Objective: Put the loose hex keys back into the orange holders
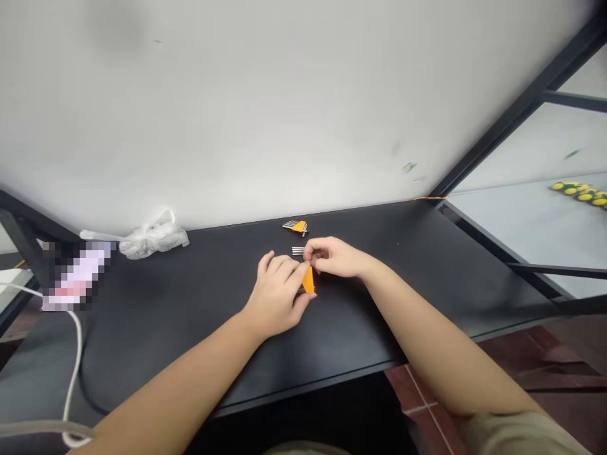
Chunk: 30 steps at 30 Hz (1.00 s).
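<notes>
My left hand (279, 294) is closed around an orange hex key holder (308, 280), thumb at its near edge and fingers over its far end. Thin metal ends poke out of the holder beside the thumb. Close against it, my right hand (334, 256) has its fingertips pinched together; whatever lies between them is hidden. Several loose silver hex keys (298, 251) lie side by side on the black table, just left of the right hand's fingers. A second orange holder filled with hex keys (296, 226) rests farther back.
A crumpled clear plastic bag (154, 237) lies at the back left of the black table (203, 278), beside a blurred-out flat item (80, 275). A white cable (78, 354) hangs at the left. Dark metal frame bars (493, 126) border the right side.
</notes>
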Motion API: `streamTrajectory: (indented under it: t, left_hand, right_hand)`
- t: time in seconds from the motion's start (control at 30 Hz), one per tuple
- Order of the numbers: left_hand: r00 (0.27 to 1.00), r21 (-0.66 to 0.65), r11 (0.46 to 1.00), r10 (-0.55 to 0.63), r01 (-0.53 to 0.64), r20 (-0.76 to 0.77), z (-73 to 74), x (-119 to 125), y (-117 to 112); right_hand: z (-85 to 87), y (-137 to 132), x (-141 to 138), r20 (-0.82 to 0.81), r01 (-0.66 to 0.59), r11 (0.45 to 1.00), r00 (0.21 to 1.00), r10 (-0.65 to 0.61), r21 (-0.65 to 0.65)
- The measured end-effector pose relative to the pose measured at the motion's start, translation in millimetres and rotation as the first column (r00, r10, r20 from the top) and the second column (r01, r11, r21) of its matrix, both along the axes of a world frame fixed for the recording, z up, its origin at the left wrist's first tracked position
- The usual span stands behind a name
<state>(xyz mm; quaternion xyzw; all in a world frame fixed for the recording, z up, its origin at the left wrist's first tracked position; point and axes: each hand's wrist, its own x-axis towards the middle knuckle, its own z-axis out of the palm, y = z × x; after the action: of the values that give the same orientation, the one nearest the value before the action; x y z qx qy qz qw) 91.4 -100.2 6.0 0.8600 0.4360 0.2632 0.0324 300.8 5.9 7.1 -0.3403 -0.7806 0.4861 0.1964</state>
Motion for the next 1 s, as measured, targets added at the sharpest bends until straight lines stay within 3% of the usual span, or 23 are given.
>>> streamTrajectory:
  t: [0.07, 0.17, 0.33, 0.67, 1.0]
  left_hand:
    - [0.998, 0.010, 0.998, 0.070, -0.070, -0.007, -1.5, -5.8, 7.5]
    - [0.991, 0.015, 0.991, 0.135, -0.134, -0.012, -3.7, -10.4, 13.4]
    - [0.983, 0.005, 0.983, 0.184, -0.184, -0.009, -5.7, -12.8, 17.7]
    - [0.983, -0.019, 0.984, 0.176, -0.177, -0.044, -5.7, -11.8, 18.2]
    - [0.961, 0.008, 0.964, 0.265, -0.266, -0.073, -5.9, -31.4, 34.3]
  right_hand:
    - [6.3, -4.7, 0.0, -0.035, -0.137, 0.975, 0.990, 0.133, -0.174]
    - [10.5, -8.0, -0.9, 0.008, -0.169, 0.958, 0.984, 0.176, -0.233]
    - [7.9, -7.4, -3.8, 0.017, -0.121, 0.965, 0.992, 0.129, -0.233]
    - [0.0, -9.0, -13.4, -0.009, -0.076, 0.959, 0.997, 0.077, -0.275]
    - [-1.2, 4.3, 3.4, 0.001, 0.151, 0.909, 0.987, -0.163, -0.389]
